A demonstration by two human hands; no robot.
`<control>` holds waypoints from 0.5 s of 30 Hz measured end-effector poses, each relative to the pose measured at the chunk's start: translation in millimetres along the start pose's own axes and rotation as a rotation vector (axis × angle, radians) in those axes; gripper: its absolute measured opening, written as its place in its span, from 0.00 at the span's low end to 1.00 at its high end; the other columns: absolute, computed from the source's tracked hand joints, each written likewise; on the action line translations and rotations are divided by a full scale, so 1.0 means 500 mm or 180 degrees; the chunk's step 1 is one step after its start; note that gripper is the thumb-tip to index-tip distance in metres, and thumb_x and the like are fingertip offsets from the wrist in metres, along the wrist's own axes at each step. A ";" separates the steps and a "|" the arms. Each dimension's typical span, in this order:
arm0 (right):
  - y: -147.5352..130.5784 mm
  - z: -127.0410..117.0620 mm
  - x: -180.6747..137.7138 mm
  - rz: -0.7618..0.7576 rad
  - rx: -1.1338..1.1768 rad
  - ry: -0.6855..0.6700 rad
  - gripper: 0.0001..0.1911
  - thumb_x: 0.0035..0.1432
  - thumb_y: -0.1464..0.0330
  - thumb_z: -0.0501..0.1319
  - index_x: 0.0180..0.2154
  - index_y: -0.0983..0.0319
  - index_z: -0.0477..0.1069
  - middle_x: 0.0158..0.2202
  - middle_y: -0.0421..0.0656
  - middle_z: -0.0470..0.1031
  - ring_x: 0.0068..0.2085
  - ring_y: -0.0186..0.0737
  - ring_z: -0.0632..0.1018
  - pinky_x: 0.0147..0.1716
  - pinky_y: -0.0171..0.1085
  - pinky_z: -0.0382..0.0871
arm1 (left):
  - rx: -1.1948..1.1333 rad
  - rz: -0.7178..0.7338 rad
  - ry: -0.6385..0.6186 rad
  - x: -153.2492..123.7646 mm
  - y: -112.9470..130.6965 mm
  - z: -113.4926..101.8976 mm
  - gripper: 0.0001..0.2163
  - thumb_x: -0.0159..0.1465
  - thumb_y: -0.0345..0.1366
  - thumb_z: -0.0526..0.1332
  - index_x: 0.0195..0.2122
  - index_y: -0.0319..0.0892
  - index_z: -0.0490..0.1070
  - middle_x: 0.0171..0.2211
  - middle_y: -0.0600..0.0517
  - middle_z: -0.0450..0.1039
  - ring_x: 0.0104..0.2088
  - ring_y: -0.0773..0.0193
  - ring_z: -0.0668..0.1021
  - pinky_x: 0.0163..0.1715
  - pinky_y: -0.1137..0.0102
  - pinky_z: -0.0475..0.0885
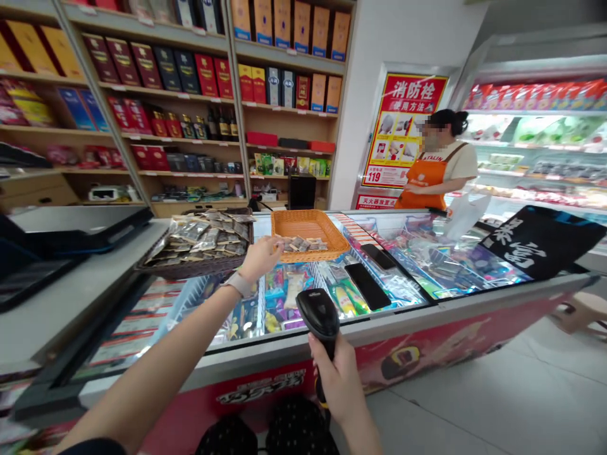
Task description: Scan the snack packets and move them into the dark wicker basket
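Note:
My left hand [260, 256] reaches forward over the glass-topped freezer [427, 297], at the near edge of an orange woven basket [308, 225] that holds small wrapped packets [300, 243]. Its fingers are curled at the basket's front corner; whether they pinch a packet is hidden. My right hand [337, 376] is wrapped round the handle of a black barcode scanner [319, 313], held upright above the freezer's front edge with its head pointing toward the basket. A watch with a pale band sits on my left wrist [238, 284].
A dark basket [199, 243] of silvery snack packs stands left of the orange one. Two black phones [367, 284] lie on the freezer lid. A person in an orange apron [434, 170] stands behind the freezer. Shelves of boxed goods [190, 76] fill the back wall.

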State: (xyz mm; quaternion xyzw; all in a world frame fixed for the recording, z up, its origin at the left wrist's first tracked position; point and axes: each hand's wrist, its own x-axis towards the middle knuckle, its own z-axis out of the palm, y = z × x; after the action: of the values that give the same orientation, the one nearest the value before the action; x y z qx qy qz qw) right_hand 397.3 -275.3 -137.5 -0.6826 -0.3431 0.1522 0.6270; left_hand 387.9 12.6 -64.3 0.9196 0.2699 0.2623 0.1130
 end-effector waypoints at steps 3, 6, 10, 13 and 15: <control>-0.006 0.012 -0.002 0.0072 0.0074 -0.0089 0.27 0.67 0.46 0.59 0.41 0.63 0.78 0.24 0.44 0.77 0.26 0.47 0.79 0.23 0.37 0.69 | 0.0391 -0.0493 0.0396 -0.050 -0.087 -0.098 0.19 0.69 0.41 0.53 0.54 0.40 0.77 0.53 0.39 0.77 0.54 0.44 0.77 0.57 0.56 0.68; -0.018 0.031 -0.005 0.0052 0.0167 -0.0230 0.26 0.66 0.46 0.59 0.41 0.63 0.78 0.26 0.45 0.78 0.29 0.47 0.80 0.24 0.36 0.69 | 0.0826 -0.1363 0.0549 -0.084 -0.176 -0.186 0.21 0.68 0.44 0.54 0.54 0.40 0.77 0.55 0.37 0.77 0.55 0.38 0.76 0.56 0.51 0.68; -0.044 0.061 -0.014 -0.0023 0.0370 -0.0610 0.24 0.67 0.49 0.59 0.41 0.64 0.77 0.31 0.47 0.81 0.32 0.46 0.80 0.26 0.35 0.68 | 0.1049 -0.2090 0.0183 -0.094 -0.256 -0.234 0.26 0.67 0.55 0.54 0.47 0.39 0.81 0.54 0.32 0.77 0.58 0.29 0.73 0.55 0.44 0.65; -0.061 0.076 -0.025 -0.0078 0.0388 -0.0910 0.21 0.68 0.52 0.59 0.41 0.63 0.76 0.33 0.46 0.81 0.34 0.45 0.79 0.28 0.35 0.68 | 0.1178 -0.2177 0.0099 -0.077 -0.273 -0.216 0.33 0.63 0.63 0.53 0.45 0.37 0.82 0.56 0.28 0.75 0.61 0.26 0.69 0.58 0.42 0.62; -0.067 0.081 -0.034 -0.0105 0.0356 -0.1001 0.20 0.69 0.53 0.60 0.41 0.63 0.76 0.33 0.46 0.81 0.35 0.46 0.80 0.29 0.35 0.67 | 0.1217 -0.2287 0.0126 -0.061 -0.270 -0.194 0.38 0.61 0.67 0.52 0.48 0.35 0.81 0.59 0.25 0.72 0.62 0.25 0.67 0.58 0.42 0.60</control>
State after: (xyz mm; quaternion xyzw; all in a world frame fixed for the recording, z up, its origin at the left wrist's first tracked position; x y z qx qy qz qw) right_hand 350.0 -256.8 -115.9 -0.6086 -0.4392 0.2657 0.6051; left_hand 254.5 114.0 -43.3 0.7660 0.6200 0.1689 0.0192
